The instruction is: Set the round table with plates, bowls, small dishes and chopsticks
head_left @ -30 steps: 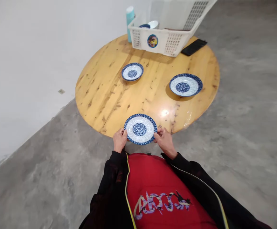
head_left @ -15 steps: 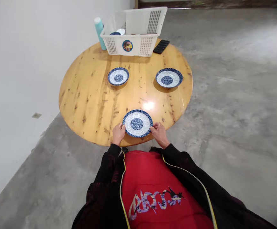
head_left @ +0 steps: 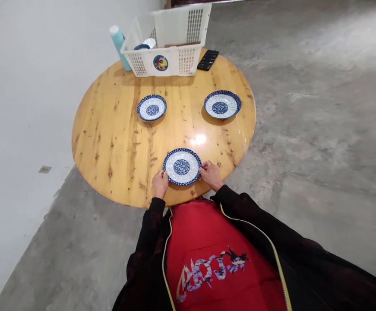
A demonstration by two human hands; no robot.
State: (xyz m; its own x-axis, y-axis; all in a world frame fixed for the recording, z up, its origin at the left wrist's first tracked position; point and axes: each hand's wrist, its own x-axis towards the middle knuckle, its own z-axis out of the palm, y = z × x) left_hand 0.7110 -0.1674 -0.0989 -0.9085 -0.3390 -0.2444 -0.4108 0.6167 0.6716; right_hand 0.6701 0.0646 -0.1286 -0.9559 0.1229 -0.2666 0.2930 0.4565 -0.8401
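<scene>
A blue-and-white patterned plate (head_left: 181, 166) is at the near side of the round wooden table (head_left: 110, 142). My left hand (head_left: 160, 183) grips its left rim, fingers curled closed. On the opposite rim, my right hand (head_left: 210, 173) pinches the plate between thumb and fingers. Farther back lie two more plates of the same pattern: a smaller one (head_left: 152, 107) to the left and a larger one (head_left: 222, 105) to the right. Neither hand touches those.
At the table's far edge stands a white plastic basket (head_left: 171, 65) with a white bowl (head_left: 150, 43) and other dishware inside. A light-blue bottle (head_left: 120, 46) is left of it, a black slotted tray-like item (head_left: 208, 60) right. A white wall (head_left: 29, 86) borders the left.
The camera view has shifted, so the table and its things sit somewhat farther left. Both hands stay on the near plate's rim, and the plate looks almost unmoved on the table.
</scene>
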